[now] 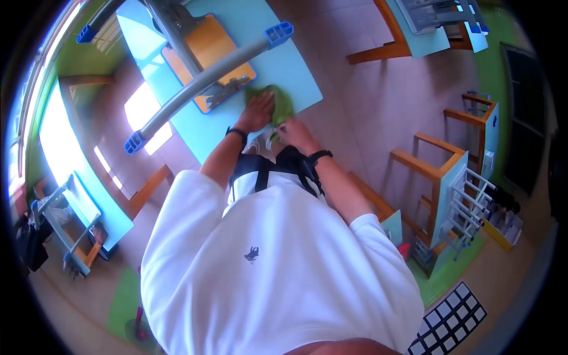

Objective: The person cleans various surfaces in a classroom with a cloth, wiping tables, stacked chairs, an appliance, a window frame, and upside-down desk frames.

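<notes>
A crumpled green cloth (283, 105) lies at the near edge of a light blue table (296, 71) and hangs partly over it. My left hand (258, 112) rests flat on the cloth with its fingers stretched out. Gripping the cloth's lower edge with closed fingers is my right hand (297, 135), just off the table. Beyond my left hand, an upturned chair stands on the table, its orange seat (207, 44) edged in blue. Its grey metal leg (201, 86) with blue end caps slants across the view.
More light blue tables surround me, one with a wooden frame (438, 163) at right and another (56, 136) at left. Upturned chairs (444, 12) sit at the upper right. White racks (470, 207) and a yellow box (502, 231) are at the right. The tiled floor (349, 100) shows between the tables.
</notes>
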A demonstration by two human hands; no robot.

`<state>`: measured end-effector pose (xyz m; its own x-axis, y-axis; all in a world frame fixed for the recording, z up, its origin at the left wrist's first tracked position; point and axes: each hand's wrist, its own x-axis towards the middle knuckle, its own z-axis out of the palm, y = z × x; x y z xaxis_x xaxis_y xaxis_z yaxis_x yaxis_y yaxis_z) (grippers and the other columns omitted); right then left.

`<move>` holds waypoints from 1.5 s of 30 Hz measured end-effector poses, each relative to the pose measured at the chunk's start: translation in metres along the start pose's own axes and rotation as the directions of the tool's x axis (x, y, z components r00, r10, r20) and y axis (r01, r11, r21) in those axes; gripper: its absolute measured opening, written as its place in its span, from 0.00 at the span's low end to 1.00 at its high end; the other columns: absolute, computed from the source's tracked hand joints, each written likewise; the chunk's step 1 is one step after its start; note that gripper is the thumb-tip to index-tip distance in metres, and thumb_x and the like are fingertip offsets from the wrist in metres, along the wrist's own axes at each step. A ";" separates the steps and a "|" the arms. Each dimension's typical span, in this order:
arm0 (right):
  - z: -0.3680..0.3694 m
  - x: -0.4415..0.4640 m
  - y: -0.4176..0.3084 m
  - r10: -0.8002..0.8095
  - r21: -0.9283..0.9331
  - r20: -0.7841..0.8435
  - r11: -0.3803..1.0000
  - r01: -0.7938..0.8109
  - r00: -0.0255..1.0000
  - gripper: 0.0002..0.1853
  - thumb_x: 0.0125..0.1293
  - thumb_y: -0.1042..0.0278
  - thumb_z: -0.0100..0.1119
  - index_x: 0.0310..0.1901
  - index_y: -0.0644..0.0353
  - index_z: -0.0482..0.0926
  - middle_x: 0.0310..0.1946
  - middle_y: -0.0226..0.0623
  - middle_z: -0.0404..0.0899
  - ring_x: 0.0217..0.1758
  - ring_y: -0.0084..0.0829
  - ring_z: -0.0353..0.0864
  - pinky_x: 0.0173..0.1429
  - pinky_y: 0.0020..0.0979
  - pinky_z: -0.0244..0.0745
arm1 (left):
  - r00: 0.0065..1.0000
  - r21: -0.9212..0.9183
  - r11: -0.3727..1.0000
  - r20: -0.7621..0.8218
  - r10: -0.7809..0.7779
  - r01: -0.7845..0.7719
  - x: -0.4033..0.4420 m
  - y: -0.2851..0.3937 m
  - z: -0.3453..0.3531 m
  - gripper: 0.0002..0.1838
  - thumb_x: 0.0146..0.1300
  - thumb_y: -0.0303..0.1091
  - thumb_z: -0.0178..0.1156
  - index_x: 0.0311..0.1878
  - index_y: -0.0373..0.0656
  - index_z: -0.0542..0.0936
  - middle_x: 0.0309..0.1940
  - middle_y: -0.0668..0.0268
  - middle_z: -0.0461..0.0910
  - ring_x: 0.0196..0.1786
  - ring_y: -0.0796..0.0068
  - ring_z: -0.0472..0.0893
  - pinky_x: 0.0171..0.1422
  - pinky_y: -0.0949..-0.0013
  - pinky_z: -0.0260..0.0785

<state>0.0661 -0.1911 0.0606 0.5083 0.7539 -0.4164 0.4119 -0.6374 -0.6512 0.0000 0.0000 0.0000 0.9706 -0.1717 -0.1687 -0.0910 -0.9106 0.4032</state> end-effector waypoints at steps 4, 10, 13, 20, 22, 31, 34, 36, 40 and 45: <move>0.012 -0.029 -0.015 -0.170 -0.017 0.240 0.984 0.179 0.956 0.16 0.57 0.54 0.66 0.32 0.62 0.85 0.29 0.48 0.82 0.36 0.49 0.81 0.45 0.44 0.75 | 0.999 -0.139 0.990 -0.015 -0.031 0.029 -0.083 0.010 0.014 0.29 0.68 0.42 0.50 0.71 0.44 0.64 0.77 0.60 0.51 0.80 0.59 0.48 0.79 0.48 0.41; -0.025 0.022 -0.007 -0.184 0.017 0.195 0.983 0.184 0.963 0.23 0.56 0.49 0.68 0.22 0.63 0.76 0.22 0.45 0.77 0.28 0.47 0.77 0.35 0.45 0.69 | 0.996 -0.034 0.995 -0.003 -0.093 0.092 -0.025 0.025 0.030 0.32 0.65 0.42 0.52 0.72 0.45 0.63 0.79 0.60 0.44 0.81 0.56 0.42 0.79 0.42 0.35; -0.058 0.023 0.016 -0.027 0.056 0.105 0.998 0.021 0.994 0.22 0.53 0.50 0.69 0.23 0.63 0.76 0.22 0.45 0.78 0.27 0.46 0.77 0.34 0.44 0.70 | 0.996 0.044 0.997 0.065 -0.066 0.063 0.042 0.056 0.024 0.35 0.61 0.42 0.55 0.72 0.45 0.63 0.79 0.58 0.43 0.81 0.55 0.41 0.79 0.42 0.34; -0.180 0.041 0.138 -0.182 0.044 -0.069 0.982 0.186 0.981 0.11 0.49 0.69 0.62 0.28 0.61 0.68 0.28 0.47 0.74 0.34 0.51 0.75 0.37 0.46 0.68 | 0.971 -0.091 0.984 -0.174 -0.165 0.151 0.182 0.096 0.005 0.26 0.64 0.38 0.52 0.66 0.47 0.71 0.76 0.60 0.55 0.79 0.57 0.48 0.78 0.41 0.37; -0.180 0.034 0.165 -0.219 0.127 -0.087 0.965 0.229 0.972 0.12 0.50 0.72 0.60 0.28 0.61 0.65 0.29 0.46 0.75 0.37 0.52 0.75 0.38 0.45 0.67 | 0.974 -0.021 0.974 -0.018 -0.224 0.223 0.192 0.101 0.002 0.22 0.65 0.38 0.50 0.63 0.47 0.73 0.72 0.59 0.60 0.76 0.57 0.54 0.77 0.43 0.43; -0.329 -0.005 0.312 -0.003 -0.149 -0.189 0.988 -0.026 0.982 0.11 0.56 0.67 0.56 0.37 0.62 0.81 0.38 0.53 0.80 0.43 0.53 0.81 0.46 0.50 0.76 | 0.886 -0.128 0.919 0.344 -0.312 0.373 0.357 0.176 -0.005 0.15 0.67 0.36 0.48 0.55 0.45 0.72 0.42 0.45 0.82 0.49 0.42 0.80 0.52 0.46 0.72; -0.366 -0.022 0.360 0.288 -0.061 -0.463 0.933 -0.355 0.838 0.15 0.58 0.58 0.57 0.32 0.64 0.82 0.33 0.52 0.81 0.37 0.53 0.81 0.43 0.49 0.77 | 0.971 -0.416 0.886 0.200 -0.131 0.205 0.432 0.197 0.009 0.14 0.65 0.33 0.52 0.53 0.42 0.71 0.41 0.43 0.80 0.48 0.40 0.79 0.51 0.45 0.71; -0.380 -0.024 0.403 0.414 0.073 -0.618 0.877 -0.476 0.668 0.16 0.59 0.57 0.57 0.30 0.65 0.81 0.32 0.52 0.81 0.37 0.55 0.81 0.44 0.49 0.77 | 0.993 -0.492 0.870 0.119 0.012 0.048 0.484 0.235 -0.007 0.15 0.64 0.33 0.54 0.52 0.40 0.70 0.42 0.42 0.80 0.48 0.39 0.78 0.52 0.45 0.70; -0.428 -0.014 0.447 0.631 0.450 -0.595 0.775 -0.444 0.498 0.15 0.60 0.60 0.57 0.32 0.68 0.80 0.36 0.57 0.80 0.41 0.55 0.80 0.45 0.49 0.75 | 0.988 -0.598 0.799 0.083 0.134 -0.058 0.568 0.294 -0.039 0.16 0.64 0.33 0.56 0.54 0.42 0.70 0.45 0.45 0.79 0.48 0.39 0.78 0.53 0.47 0.70; -0.481 0.027 0.450 0.516 0.468 -0.693 0.853 -0.230 0.504 0.13 0.60 0.63 0.58 0.37 0.68 0.80 0.37 0.58 0.80 0.42 0.55 0.80 0.46 0.48 0.74 | 0.951 -0.630 0.724 -0.083 0.296 -0.280 0.655 0.289 -0.054 0.17 0.64 0.28 0.56 0.57 0.40 0.73 0.51 0.45 0.76 0.54 0.44 0.77 0.59 0.55 0.69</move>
<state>0.6293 -0.5337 0.0619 0.9925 -0.0598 -0.1064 -0.1199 -0.6426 -0.7568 0.6218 -0.3558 0.0546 0.9149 -0.4022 0.0335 -0.1977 -0.3743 0.9060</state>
